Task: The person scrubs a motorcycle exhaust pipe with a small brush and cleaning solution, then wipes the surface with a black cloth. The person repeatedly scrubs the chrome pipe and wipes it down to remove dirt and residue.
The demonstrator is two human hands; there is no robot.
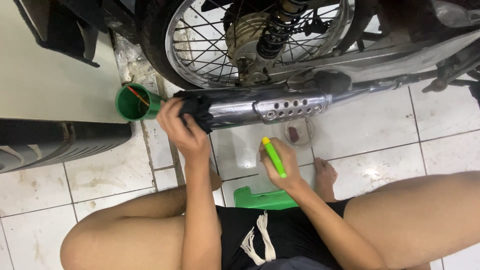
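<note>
Our left hand (182, 127) presses a black cloth (197, 111) against the chrome exhaust pipe (250, 107) — soft, bunch it in the palm; pipe rigid, slick. Right hand (280, 167) closed around a green brush handle (274, 157) — light, stiff, held mid-handle.

White tiled floor (370, 125) with stained grout lines. On it stand a motorcycle's rear wheel (200, 45), a green cup (134, 102), a small clear dish (298, 132), a green stool (262, 199) and a bare foot (325, 177).
</note>
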